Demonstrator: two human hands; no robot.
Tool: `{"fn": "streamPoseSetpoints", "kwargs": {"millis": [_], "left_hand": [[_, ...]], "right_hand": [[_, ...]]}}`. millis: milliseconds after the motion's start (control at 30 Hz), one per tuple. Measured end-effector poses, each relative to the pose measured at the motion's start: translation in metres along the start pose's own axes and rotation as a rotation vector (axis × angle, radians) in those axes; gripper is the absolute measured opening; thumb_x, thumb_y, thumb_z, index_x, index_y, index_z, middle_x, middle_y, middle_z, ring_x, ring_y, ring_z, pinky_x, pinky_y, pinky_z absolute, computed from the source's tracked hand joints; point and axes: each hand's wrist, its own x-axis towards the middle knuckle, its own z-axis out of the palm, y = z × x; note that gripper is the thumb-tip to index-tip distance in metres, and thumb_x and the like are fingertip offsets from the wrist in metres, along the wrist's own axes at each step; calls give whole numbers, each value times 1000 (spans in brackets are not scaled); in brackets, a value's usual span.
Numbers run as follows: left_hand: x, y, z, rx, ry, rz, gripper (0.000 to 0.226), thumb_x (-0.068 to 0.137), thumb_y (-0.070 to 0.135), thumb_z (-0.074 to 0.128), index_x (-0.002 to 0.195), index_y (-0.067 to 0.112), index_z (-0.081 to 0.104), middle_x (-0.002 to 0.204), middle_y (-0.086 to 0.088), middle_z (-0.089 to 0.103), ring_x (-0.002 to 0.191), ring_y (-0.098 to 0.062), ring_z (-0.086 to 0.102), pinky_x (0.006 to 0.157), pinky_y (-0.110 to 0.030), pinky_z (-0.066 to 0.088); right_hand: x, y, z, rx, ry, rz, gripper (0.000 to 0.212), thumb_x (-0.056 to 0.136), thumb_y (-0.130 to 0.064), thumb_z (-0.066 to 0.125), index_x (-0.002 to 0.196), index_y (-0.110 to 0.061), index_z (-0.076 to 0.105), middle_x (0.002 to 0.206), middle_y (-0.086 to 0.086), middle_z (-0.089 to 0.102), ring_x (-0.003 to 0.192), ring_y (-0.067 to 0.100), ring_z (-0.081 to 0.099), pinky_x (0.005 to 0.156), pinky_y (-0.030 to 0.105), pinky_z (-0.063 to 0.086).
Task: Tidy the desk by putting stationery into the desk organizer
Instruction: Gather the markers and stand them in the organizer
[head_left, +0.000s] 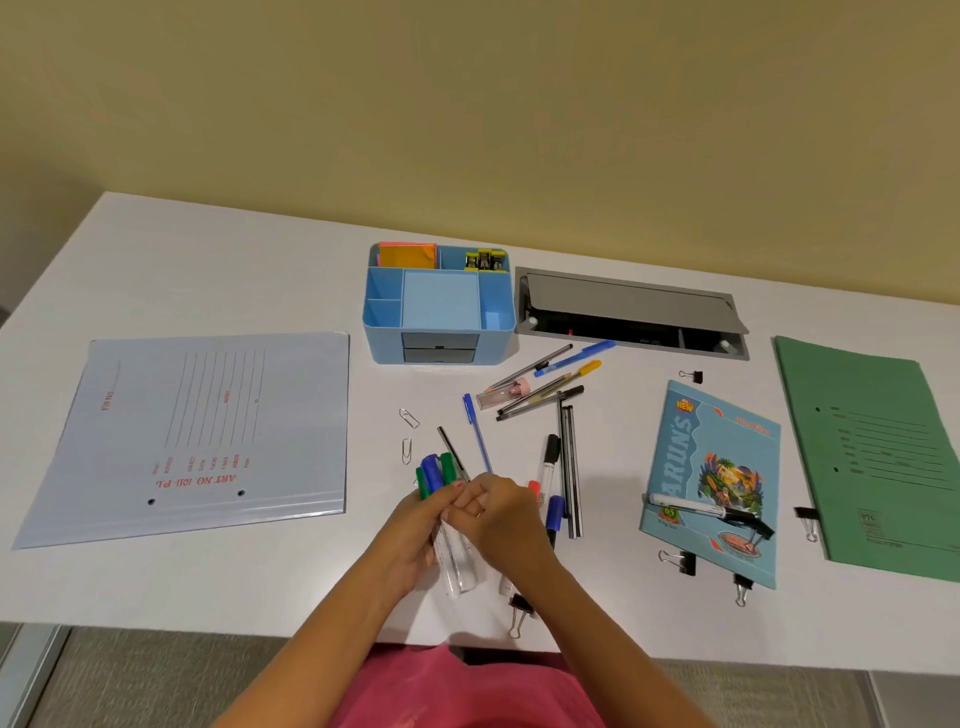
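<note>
A light blue desk organizer (379, 332) stands at the middle back of the white desk, with sticky notes and yellow clips in its rear compartments. My left hand (415, 535) grips a bundle of markers (435, 474) with green and blue caps and clear barrels. My right hand (506, 512) is curled against the same bundle and pinches it from the right. Loose pens and pencils (540, 387) lie scattered between the organizer and my hands. More markers and black pens (569, 467) lie just right of my right hand.
A pale blue file folder (208, 431) lies at left, a green folder (883, 457) at far right. A notebook (722, 467) carries a black marker (711, 512). Binder clips (678, 561) and paper clips (408, 434) are scattered about. A grey cable hatch (628, 306) is open behind.
</note>
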Motion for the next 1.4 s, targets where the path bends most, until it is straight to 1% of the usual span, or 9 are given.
{"fn": "streamPoseSetpoints", "kwargs": {"millis": [100, 233, 400, 567, 867, 1033, 1167, 1300, 1400], "left_hand": [[1, 1, -6, -6, 43, -3, 12, 88, 13, 63, 98, 8, 60, 69, -9, 71, 56, -18, 67, 50, -28, 55], [-1, 0, -10, -47, 42, -37, 2, 89, 8, 61, 90, 7, 61, 70, -8, 72, 55, -19, 67, 50, -30, 58], [0, -5, -12, -34, 59, -60, 3, 89, 6, 61, 87, 6, 62, 67, -5, 72, 60, -19, 66, 49, -28, 58], [4, -5, -14, -9, 39, -86, 2, 89, 7, 61, 90, 6, 62, 67, -4, 74, 58, -17, 68, 48, -28, 56], [2, -1, -14, 138, -70, -77, 37, 84, 20, 68, 118, 5, 60, 104, -14, 72, 90, -26, 69, 85, -41, 56], [0, 0, -4, 96, -132, -111, 42, 68, 44, 72, 99, 15, 74, 93, -7, 76, 87, -18, 71, 67, -27, 57], [0, 4, -6, -1, -168, -123, 34, 69, 33, 73, 94, 10, 76, 87, -15, 75, 74, -25, 73, 63, -33, 59], [2, 8, -12, 27, -77, -79, 27, 86, 26, 65, 102, 5, 65, 70, -13, 71, 56, -22, 68, 51, -30, 56], [2, 10, -17, -15, -73, -115, 22, 88, 25, 63, 93, 4, 64, 61, -9, 64, 47, -19, 60, 49, -28, 55]], "right_hand": [[-1, 8, -5, -29, 2, 38, 18, 87, -17, 65, 87, 1, 67, 81, 14, 71, 70, 21, 64, 69, 22, 52], [-2, 34, -20, -234, 93, 212, 15, 87, -22, 63, 83, -8, 63, 79, 4, 69, 62, 6, 53, 54, 8, 33], [-4, 53, -23, -420, 130, 430, 26, 92, -36, 57, 92, -11, 65, 84, 3, 68, 71, 15, 63, 65, 21, 49], [-1, 46, -12, -472, 108, 443, 27, 90, -34, 57, 94, -9, 65, 88, 4, 68, 79, 18, 67, 69, 25, 54], [2, 20, -15, -410, 137, 258, 32, 83, -39, 62, 83, -7, 64, 69, 1, 58, 60, 12, 53, 49, 14, 32], [-1, -4, -5, -323, 88, 87, 37, 89, -36, 56, 84, -1, 66, 78, 13, 68, 63, 16, 54, 59, 20, 45], [-1, -8, 1, -250, 96, 75, 31, 93, -26, 55, 84, 2, 65, 81, 16, 67, 64, 15, 50, 51, 8, 30], [1, 0, -5, -247, 54, 100, 25, 95, -17, 52, 94, 2, 67, 93, 13, 68, 81, 22, 66, 69, 21, 51], [4, 15, -17, -314, 163, 206, 17, 90, -9, 52, 88, 4, 62, 87, 15, 67, 82, 25, 65, 64, 26, 47]]}}
